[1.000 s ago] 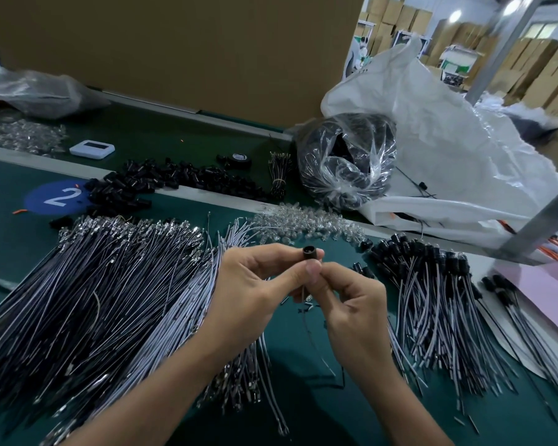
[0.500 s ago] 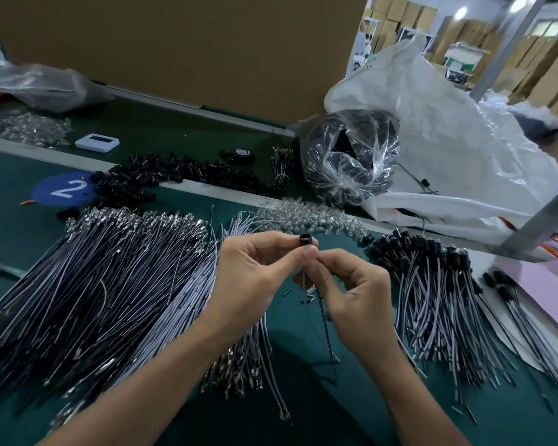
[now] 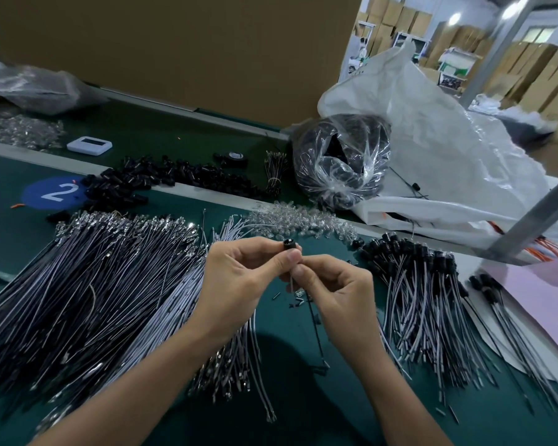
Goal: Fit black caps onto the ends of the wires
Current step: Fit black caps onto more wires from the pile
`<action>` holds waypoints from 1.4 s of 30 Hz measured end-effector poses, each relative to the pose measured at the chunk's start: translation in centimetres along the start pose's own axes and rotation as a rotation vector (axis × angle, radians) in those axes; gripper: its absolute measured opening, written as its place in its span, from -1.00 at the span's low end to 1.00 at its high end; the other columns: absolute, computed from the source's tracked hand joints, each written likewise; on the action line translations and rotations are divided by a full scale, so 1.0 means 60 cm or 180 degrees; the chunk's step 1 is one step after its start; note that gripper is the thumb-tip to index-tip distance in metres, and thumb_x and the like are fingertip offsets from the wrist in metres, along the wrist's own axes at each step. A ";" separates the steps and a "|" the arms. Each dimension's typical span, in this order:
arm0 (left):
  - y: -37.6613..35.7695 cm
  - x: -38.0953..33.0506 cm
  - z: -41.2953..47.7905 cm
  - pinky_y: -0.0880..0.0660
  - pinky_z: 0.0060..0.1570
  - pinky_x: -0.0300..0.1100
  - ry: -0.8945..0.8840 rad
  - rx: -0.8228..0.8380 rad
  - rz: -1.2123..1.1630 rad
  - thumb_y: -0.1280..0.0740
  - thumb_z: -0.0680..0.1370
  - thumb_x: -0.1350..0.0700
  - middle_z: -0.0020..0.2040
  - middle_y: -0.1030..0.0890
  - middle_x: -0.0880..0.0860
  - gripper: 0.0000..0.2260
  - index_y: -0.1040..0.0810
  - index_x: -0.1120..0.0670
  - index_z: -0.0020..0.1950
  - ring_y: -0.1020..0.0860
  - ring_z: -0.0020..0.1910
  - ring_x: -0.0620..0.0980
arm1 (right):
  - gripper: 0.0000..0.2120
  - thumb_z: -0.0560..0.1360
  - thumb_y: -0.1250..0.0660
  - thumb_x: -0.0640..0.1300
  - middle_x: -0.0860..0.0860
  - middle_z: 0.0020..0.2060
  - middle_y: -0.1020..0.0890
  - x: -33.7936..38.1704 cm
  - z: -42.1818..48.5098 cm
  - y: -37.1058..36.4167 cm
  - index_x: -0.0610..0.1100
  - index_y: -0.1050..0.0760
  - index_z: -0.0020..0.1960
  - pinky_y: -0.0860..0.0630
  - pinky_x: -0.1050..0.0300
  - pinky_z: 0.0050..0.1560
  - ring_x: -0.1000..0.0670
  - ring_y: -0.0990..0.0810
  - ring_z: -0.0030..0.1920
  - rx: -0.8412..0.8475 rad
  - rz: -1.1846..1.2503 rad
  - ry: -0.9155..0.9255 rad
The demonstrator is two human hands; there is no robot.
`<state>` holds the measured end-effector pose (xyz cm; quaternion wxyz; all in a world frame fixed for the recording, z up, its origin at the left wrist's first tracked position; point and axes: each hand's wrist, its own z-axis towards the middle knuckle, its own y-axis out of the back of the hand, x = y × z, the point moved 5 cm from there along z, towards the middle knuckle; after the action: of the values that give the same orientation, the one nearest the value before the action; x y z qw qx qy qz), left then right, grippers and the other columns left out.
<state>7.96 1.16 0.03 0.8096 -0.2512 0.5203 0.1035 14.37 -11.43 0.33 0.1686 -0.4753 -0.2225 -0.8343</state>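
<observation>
At the centre of the frame the fitting step is in hand. The left hand [image 3: 239, 278] pinches a black cap [image 3: 288, 244] between thumb and forefinger, its open end turned up toward the camera. The right hand [image 3: 339, 294], touching the left at the fingertips, pinches a thin wire [image 3: 313, 320] just below the cap, its other fingers curled. The wire's free length hangs down toward the lower middle of the frame and trails onto the green mat [image 3: 290, 397]. Whether the wire's end is already seated in the cap cannot be told, since the thumbs cover the joint. Judging by the grip, the cap is being pushed or threaded on and is not yet released. The next move likely calls for a short, straight push of wire into cap while the left fingers hold the cap steady. The finished piece would then go on the capped wires [image 3: 416, 284] fanned out at centre right. After that, a fresh wire has to come from the big bundle of bare wires [image 3: 94, 284] filling the left half, and a new cap from the loose caps [image 3: 161, 178] heaped at upper left, beyond the bundle. Plenty of bare wires remain, so the task looks far from done.
</observation>
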 end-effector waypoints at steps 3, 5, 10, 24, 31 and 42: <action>0.001 -0.003 -0.001 -0.65 -0.20 -0.13 0.0003 -0.0001 -0.0059 -0.49 0.33 0.14 -0.21 -0.72 0.16 -0.89 -0.73 0.13 -0.17 -0.70 -0.22 0.12 | -0.91 0.44 -0.44 -0.04 0.03 -0.31 -0.71 -0.001 0.001 -0.005 -0.04 -0.67 -0.12 -0.54 0.24 -0.19 0.06 -0.68 -0.28 0.0150 0.0055 -0.0092; -0.001 -0.004 -0.002 -0.64 -0.24 -0.14 -0.0035 0.0063 -0.0040 -0.49 0.35 0.15 -0.21 -0.72 0.17 -0.89 -0.73 0.14 -0.16 -0.70 -0.23 0.13 | -0.94 0.46 -0.43 -0.11 0.04 -0.35 -0.69 -0.001 0.001 -0.005 -0.07 -0.67 -0.14 -0.52 0.25 -0.22 0.07 -0.66 -0.31 0.0144 0.0055 -0.0048; -0.009 0.000 -0.007 -0.64 -0.26 -0.10 -0.0054 0.0198 0.0160 -0.49 0.37 0.13 -0.25 -0.71 0.15 -0.89 -0.73 0.12 -0.14 -0.67 -0.30 0.10 | -0.92 0.49 -0.40 -0.24 0.04 -0.35 -0.67 0.001 -0.005 -0.006 -0.15 -0.64 -0.15 -0.53 0.26 -0.22 0.10 -0.65 -0.32 0.0053 0.0064 0.0043; -0.006 0.002 -0.010 -0.56 -0.38 -0.13 0.0067 0.0145 -0.0006 -0.50 0.41 0.12 -0.30 -0.67 0.22 -0.84 -0.72 0.18 -0.11 -0.61 -0.39 0.13 | -0.81 0.49 -0.38 -0.08 0.00 -0.38 -0.68 -0.001 0.002 -0.009 -0.15 -0.67 -0.22 -0.57 0.16 -0.21 0.04 -0.66 -0.33 0.0201 0.0010 -0.0159; -0.008 0.009 -0.006 -0.57 -0.34 -0.17 0.0336 0.0218 -0.0108 -0.54 0.37 0.07 -0.22 -0.71 0.15 -0.80 -0.72 0.11 -0.04 -0.65 -0.30 0.06 | -0.85 0.50 -0.38 -0.19 0.00 -0.40 -0.67 -0.006 0.003 -0.010 -0.24 -0.66 -0.17 -0.51 0.31 -0.26 0.09 -0.63 -0.36 0.0316 0.0240 -0.0389; 0.006 -0.007 -0.003 -0.64 -0.16 -0.16 0.0323 -0.0302 -0.0437 -0.50 0.31 0.10 -0.13 -0.73 0.14 -0.83 -0.73 0.09 -0.13 -0.70 -0.14 0.04 | -0.92 0.47 -0.41 -0.16 -0.02 -0.35 -0.70 -0.007 -0.005 -0.024 -0.12 -0.68 -0.16 -0.61 0.15 -0.15 0.03 -0.68 -0.30 0.0241 0.0203 -0.0320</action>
<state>7.46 1.40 0.26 0.7746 -0.3293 0.5367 0.0594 13.67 -10.35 -0.46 0.2016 -0.5167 -0.2468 -0.7946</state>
